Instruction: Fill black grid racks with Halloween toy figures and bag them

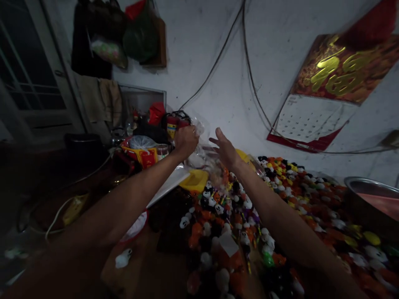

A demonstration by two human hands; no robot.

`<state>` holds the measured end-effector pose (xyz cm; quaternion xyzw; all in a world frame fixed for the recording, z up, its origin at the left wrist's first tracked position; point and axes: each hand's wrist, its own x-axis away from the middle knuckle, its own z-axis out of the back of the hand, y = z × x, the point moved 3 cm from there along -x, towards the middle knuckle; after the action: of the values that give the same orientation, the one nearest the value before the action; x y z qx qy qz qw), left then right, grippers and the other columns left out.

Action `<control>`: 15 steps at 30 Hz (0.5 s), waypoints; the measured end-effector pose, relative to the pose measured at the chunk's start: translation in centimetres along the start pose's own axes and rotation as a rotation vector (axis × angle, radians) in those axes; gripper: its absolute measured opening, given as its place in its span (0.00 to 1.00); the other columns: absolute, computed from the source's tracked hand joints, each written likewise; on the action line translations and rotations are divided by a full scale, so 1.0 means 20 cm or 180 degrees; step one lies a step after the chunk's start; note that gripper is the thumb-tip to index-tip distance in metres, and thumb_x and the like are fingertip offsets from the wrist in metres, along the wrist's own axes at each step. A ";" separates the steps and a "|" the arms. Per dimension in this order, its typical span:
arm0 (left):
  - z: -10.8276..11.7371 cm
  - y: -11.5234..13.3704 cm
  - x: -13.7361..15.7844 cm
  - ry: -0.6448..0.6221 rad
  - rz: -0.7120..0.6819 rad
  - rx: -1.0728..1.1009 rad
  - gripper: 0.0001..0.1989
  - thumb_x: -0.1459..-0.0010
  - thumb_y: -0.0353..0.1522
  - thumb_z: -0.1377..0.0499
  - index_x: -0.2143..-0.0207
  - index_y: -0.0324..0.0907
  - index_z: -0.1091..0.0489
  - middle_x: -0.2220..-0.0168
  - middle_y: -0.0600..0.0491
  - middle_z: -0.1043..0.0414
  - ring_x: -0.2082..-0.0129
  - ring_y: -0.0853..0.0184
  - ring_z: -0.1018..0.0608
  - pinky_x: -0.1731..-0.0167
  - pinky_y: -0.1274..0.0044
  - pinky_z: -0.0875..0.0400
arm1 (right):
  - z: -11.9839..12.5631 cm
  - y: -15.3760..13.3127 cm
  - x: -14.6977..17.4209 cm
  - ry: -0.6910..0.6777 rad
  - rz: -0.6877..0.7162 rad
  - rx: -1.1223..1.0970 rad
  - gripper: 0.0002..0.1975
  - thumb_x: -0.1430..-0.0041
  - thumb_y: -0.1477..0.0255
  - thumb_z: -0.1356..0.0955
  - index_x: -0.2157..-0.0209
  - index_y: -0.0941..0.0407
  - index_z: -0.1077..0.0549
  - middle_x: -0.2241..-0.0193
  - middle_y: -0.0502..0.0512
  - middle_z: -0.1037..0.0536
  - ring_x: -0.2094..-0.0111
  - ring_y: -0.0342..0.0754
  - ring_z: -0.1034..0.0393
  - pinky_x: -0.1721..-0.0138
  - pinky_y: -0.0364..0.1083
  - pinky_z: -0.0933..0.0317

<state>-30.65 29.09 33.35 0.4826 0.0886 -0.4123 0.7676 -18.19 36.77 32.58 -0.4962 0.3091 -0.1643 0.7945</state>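
Observation:
My left hand [186, 142] is closed on the top of a clear plastic bag [198, 159], which hangs down from the fist near the wall. Its contents are blurred. Just to the right, my right hand [226, 150] is held up with the fingers apart and nothing in it. Below both hands spreads a big heap of small Halloween toys [218, 207], with white ghosts, orange pumpkins and black pieces. A yellow tray or scoop [195, 180] lies under the bag, beside a white sheet-like thing [168, 185].
More small toys [302, 187] cover the table on the right, up to a metal basin [361, 182]. Left of the bag stand a red and yellow box [146, 158] and a jar [162, 152]. A lone ghost toy [123, 258] lies near the front. A calendar [311, 120] hangs on the wall.

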 end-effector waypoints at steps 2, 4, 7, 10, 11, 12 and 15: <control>0.00 0.02 -0.03 0.0045 -0.0039 0.0116 0.09 0.43 0.37 0.37 0.65 0.39 0.25 0.57 0.39 0.21 0.48 0.47 0.22 0.47 0.64 0.32 | 0.01 -0.01 0.03 0.0036 -0.0107 -0.0113 0.38 0.43 0.51 0.29 0.36 0.53 0.37 0.45 0.62 0.23 0.53 0.53 0.23 0.54 0.51 0.28; 0.00 0.03 -0.03 0.0090 -0.0088 0.0350 0.10 0.44 0.38 0.35 0.66 0.39 0.26 0.60 0.41 0.21 0.50 0.49 0.22 0.48 0.66 0.32 | 0.00 0.00 0.04 0.0008 -0.0221 -0.0223 0.28 0.51 0.63 0.23 0.50 0.57 0.26 0.59 0.58 0.18 0.61 0.50 0.23 0.57 0.48 0.29; 0.03 0.02 -0.03 -0.0104 -0.0149 0.0872 0.14 0.42 0.42 0.36 0.71 0.40 0.27 0.68 0.46 0.22 0.56 0.54 0.21 0.52 0.70 0.31 | 0.05 0.03 0.04 0.0144 -0.0367 -0.0484 0.09 0.50 0.69 0.24 0.71 0.58 0.26 0.78 0.50 0.25 0.73 0.44 0.29 0.64 0.45 0.30; 0.09 -0.08 -0.03 -0.0564 -0.0005 0.1539 0.22 0.36 0.47 0.43 0.74 0.39 0.28 0.74 0.48 0.24 0.67 0.59 0.20 0.61 0.72 0.28 | 0.21 0.03 0.04 0.0530 -0.0413 -0.0572 0.10 0.41 0.67 0.28 0.72 0.58 0.26 0.85 0.44 0.36 0.81 0.39 0.41 0.75 0.41 0.37; 0.11 -0.13 -0.03 -0.0680 0.0107 0.1769 0.24 0.35 0.49 0.45 0.73 0.39 0.27 0.75 0.48 0.24 0.69 0.60 0.20 0.64 0.72 0.27 | 0.27 0.02 0.04 0.0648 -0.0449 -0.0536 0.11 0.39 0.66 0.29 0.72 0.58 0.26 0.85 0.43 0.39 0.83 0.38 0.46 0.79 0.40 0.42; 0.13 -0.18 -0.02 -0.0764 0.0236 0.1990 0.24 0.34 0.49 0.46 0.72 0.39 0.27 0.74 0.47 0.23 0.71 0.61 0.20 0.66 0.73 0.26 | 0.33 0.00 0.04 0.0731 -0.0491 -0.0477 0.12 0.37 0.65 0.30 0.70 0.58 0.26 0.86 0.42 0.42 0.84 0.37 0.50 0.81 0.39 0.48; 0.18 -0.37 0.03 -0.0933 0.0642 0.2513 0.16 0.40 0.43 0.39 0.67 0.39 0.26 0.70 0.47 0.21 0.70 0.62 0.18 0.67 0.73 0.23 | 0.42 -0.08 0.05 0.0654 -0.0597 -0.0083 0.15 0.32 0.62 0.32 0.64 0.60 0.24 0.84 0.41 0.45 0.84 0.37 0.53 0.83 0.38 0.57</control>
<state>-36.52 24.51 30.00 0.6819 -0.2334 -0.4016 0.5650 -11.94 41.30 36.32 -0.5138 0.3431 -0.2838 0.7333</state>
